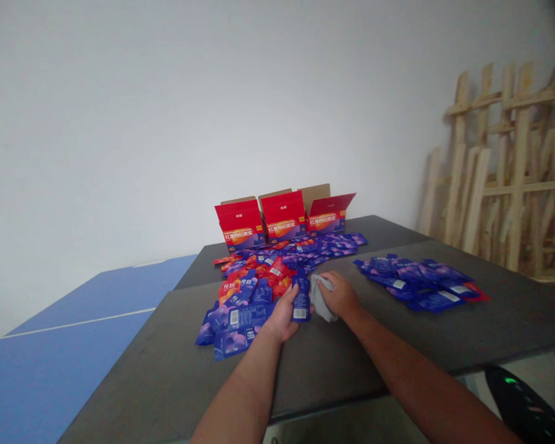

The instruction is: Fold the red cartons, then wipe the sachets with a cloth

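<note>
Firstly, the left hand (282, 314) was grasping a blue sachet (301, 302), its fingers curled around the flat, glossy foil pouch, which stood nearly upright with a white label patch near its base. Secondly, the right hand (340, 296) was clenched over a grey cloth (321, 299), a soft, crumpled piece of fabric bunched against the side of the sachet, its folds hanging down to the tabletop.

Next, a loose heap of foil sachets (254, 290) in blue-violet and red lay just beside the left hand, slick, flat and overlapping, with rectangular seals and small white labels. Well to the right, a second batch of blue sachets (416, 283) formed a low, overlapping spread, with a red edge showing at one end.

Behind the heap stood three red cardboard cartons (282, 216), boxy and printed, with their flaps open and plain brown inner faces showing; the rightmost had a red flap tilted outward. All of these rested on a dark, matte table (189, 351) made of flat slabs set end to end.

Also listed: a blue table (65, 364) with a thin white line at left, rough pale wooden frames (504, 172) leaning against a smooth white wall (166, 123), and a rounded black object (522, 401) with a green light at lower right.
</note>
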Demonstrator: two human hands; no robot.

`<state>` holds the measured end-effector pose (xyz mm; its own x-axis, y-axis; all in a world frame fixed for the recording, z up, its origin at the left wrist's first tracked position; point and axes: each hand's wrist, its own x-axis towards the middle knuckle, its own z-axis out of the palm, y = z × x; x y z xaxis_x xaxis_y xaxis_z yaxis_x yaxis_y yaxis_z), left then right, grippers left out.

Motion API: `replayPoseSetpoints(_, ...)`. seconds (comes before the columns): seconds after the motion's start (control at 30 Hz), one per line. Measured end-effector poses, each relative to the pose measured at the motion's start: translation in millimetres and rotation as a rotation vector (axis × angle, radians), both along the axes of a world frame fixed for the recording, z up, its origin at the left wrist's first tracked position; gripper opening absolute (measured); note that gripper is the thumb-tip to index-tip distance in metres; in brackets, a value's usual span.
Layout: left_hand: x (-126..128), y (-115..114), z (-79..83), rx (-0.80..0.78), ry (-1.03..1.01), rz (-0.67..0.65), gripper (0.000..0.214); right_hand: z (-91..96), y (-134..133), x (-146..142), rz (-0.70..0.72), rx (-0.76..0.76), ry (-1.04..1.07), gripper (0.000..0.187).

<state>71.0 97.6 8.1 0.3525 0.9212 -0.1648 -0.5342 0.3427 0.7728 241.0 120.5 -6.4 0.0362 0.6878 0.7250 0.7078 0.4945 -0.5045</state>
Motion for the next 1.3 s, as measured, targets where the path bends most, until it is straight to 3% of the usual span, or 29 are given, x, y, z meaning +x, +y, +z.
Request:
replayPoseSetpoints(0.17, -5, 2, 4.0, -0.078, -0.123, -0.095, 0.043, 1.4, -17, -18, 0.374, 0.17, -0.268, 0.017)
replayPoseSetpoints(0.27, -9, 3, 3.6, -0.098, -0.129, -0.118, 0.051, 2.0, -23, -25, 0.47, 0.223, -0.438, 0.013)
replayPoseSetpoints(0.5, -5, 0, 4.8, -0.085, -0.12, -0.237, 0.06, -2.5, -17, -23, 0.32, 0.183, -0.372, 0.013)
replayPoseSetpoints(0.8, -1, -4, -0.5, -0.043, 0.108, -0.13, 0.044, 0.6, -4, -11, 0.091, 0.005, 0.006, 0.019)
replayPoseSetpoints(1.03, -5, -1, 2.8, -0.072, 0.042, -0.122, 0.039, 2.2, 2, -5, -0.052, -0.09, 0.231, 0.024)
replayPoseSetpoints(1.17, -12, 6, 9.6, -0.123, -0.171, -0.092, 0.047, 4.0, -4, -9, 0.006, -0.063, 0.211, 0.022)
replayPoseSetpoints(1.3, -18, 10, 8.5, -0.167, -0.232, -0.037, 0.05, 3.9, -19, -23, 0.261, 0.026, -0.013, 0.019)
